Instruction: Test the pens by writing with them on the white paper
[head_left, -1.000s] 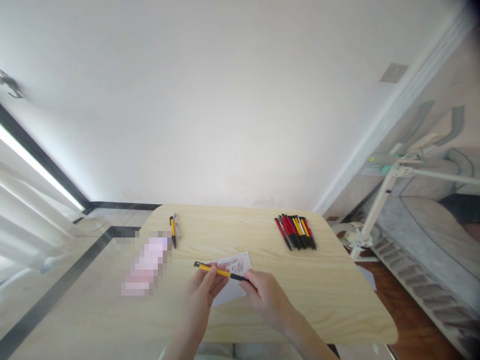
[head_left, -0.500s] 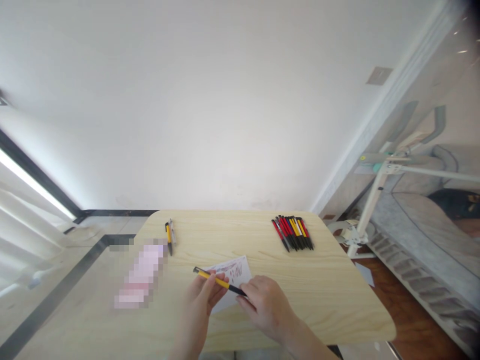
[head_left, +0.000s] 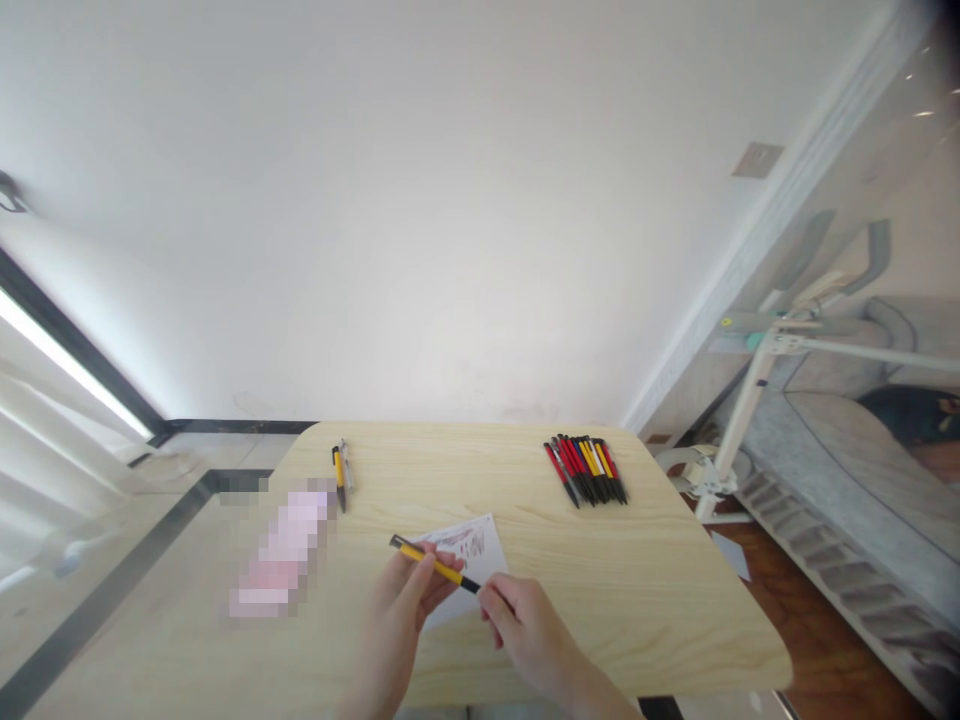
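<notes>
A yellow and black pen is held slantwise between my two hands above the table. My left hand pinches its yellow barrel with thumb and fingers. At the black tip end, my right hand has its fingers closed round the pen, hiding the point. Beneath the pen lies a white sheet of paper with dark scribbles, partly covered by my hands. To the far left, another yellow and black pen rests beside a clear pen.
Several red, yellow and black pens lie side by side at the back right of the wooden table. A pixelated pink patch covers the left side. Beyond the right edge stand a white-framed exercise machine and a grey sofa.
My right hand has turned and its fingers have shifted on the pen's black end. My left hand still grips the barrel, with the pen almost in the same place.
</notes>
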